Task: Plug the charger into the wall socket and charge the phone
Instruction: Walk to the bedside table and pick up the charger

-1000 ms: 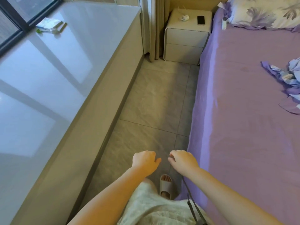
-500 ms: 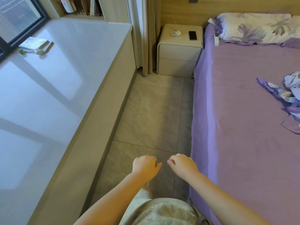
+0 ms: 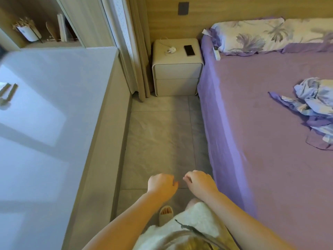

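Head view shows the left hand (image 3: 161, 185) and right hand (image 3: 200, 182) loosely curled and holding nothing, side by side over the floor tiles (image 3: 158, 141), while well ahead of them the charger (image 3: 171, 50) and phone (image 3: 189, 50) (apart from each other) lie on the nightstand (image 3: 177, 69), below the wall socket (image 3: 183, 8).

Both forearms are bare, with no sleeves, watch or jewellery visible on the left hand (image 3: 161, 185) or the right hand (image 3: 201, 182). The torso carries a white, fuzzy-textured garment (image 3: 191, 224) with a thin dark strap (image 3: 198, 231) running across it toward 4 o'clock. One foot wears a pale open-toe slipper (image 3: 165, 213), toes exposed.
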Demonstrator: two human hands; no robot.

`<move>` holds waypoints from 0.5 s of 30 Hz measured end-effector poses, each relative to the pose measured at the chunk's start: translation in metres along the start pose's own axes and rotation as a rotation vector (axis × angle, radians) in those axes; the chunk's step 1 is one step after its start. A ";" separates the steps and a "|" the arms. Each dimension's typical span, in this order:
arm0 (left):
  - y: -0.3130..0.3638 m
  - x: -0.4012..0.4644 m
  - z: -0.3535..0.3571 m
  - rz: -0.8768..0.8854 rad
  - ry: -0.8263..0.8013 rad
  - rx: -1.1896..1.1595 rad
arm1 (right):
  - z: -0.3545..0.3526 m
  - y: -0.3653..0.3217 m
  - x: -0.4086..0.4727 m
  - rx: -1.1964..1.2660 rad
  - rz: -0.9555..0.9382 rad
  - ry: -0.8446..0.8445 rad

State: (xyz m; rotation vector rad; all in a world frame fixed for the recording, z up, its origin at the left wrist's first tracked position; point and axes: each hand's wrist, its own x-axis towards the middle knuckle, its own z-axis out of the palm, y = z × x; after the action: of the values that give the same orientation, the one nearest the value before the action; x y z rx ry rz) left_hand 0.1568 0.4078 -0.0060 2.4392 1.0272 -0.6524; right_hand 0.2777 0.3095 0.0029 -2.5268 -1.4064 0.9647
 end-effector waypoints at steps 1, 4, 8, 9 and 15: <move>0.000 0.007 -0.005 0.009 -0.005 0.006 | -0.004 0.001 0.007 0.003 0.006 0.001; 0.004 0.033 -0.020 0.007 -0.011 0.011 | -0.017 0.008 0.031 0.019 0.017 -0.006; 0.017 0.072 -0.045 -0.002 -0.010 0.045 | -0.045 0.024 0.068 0.033 0.006 -0.018; 0.021 0.083 -0.053 -0.005 -0.010 0.046 | -0.054 0.029 0.078 0.037 0.003 -0.013; 0.055 0.142 -0.099 -0.043 -0.006 -0.021 | -0.105 0.061 0.135 0.039 -0.031 -0.009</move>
State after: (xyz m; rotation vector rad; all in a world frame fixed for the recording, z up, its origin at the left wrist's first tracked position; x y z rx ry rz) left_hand 0.3111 0.5030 0.0045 2.4017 1.0809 -0.6590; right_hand 0.4331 0.4041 -0.0009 -2.4686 -1.4102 0.9892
